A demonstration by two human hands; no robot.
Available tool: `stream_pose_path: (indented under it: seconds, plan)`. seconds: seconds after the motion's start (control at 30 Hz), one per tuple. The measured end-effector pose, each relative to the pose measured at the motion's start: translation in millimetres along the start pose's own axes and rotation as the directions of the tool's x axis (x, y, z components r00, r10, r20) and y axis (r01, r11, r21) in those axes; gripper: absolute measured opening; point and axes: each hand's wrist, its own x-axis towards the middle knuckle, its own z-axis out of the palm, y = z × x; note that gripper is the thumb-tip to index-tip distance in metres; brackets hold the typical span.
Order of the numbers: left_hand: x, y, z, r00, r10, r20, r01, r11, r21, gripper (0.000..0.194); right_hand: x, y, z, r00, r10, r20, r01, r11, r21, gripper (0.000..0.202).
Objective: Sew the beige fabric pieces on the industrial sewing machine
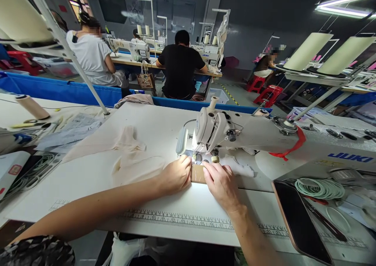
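Note:
A JUKI sewing machine [208, 131] stands before me, its needle area lit. Just left of the presser foot, my left hand [177, 174] is closed with the fingers bunched. Thin pale fabric [141, 168] trails over the table to that hand. My right hand [221, 181] is closed too, thumb and fingers drawn together in front of the foot; what they grip is hidden. White fabric [241, 169] lies right behind its knuckles. Between the hands a brown plate [198, 174] shows on the machine bed.
A phone [302, 223] lies at right beside green elastic rings [319, 189] and dark tweezers [326, 221]. Papers [70, 131] and a thread cone [32, 107] are at left. A printed ruler [182, 219] runs along the front edge. Other people [182, 66] sit at machines beyond.

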Motion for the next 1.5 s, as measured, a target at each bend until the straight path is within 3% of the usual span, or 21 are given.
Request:
stream_pose_path:
  seconds: [0.37,0.7,1.13,1.5]
  plan:
    - [4.2,-0.8,-4.7,0.995,0.083,-0.052,-0.077,0.99,0.119,0.035,-1.6,-3.2,-1.5,0.999,0.019,0.041,-0.02,1.0,0.024,0.034]
    - [5.3,-3.9,-6.3,0.991,0.107,-0.083,-0.095,0.987,0.132,0.032,31.2,23.5,6.7,0.937,0.314,0.156,-0.348,0.886,0.307,0.038]
    - [2.9,-7.0,-7.1,0.992,0.104,-0.071,-0.1,0.993,0.061,0.028,29.1,19.6,8.1,0.926,0.348,0.144,-0.376,0.872,0.314,0.054]
    - [7.6,-15.1,2.7,0.986,0.101,-0.129,-0.095,0.994,0.054,0.031,28.2,16.5,9.8,0.922,0.353,0.16,-0.387,0.859,0.335,0.051]
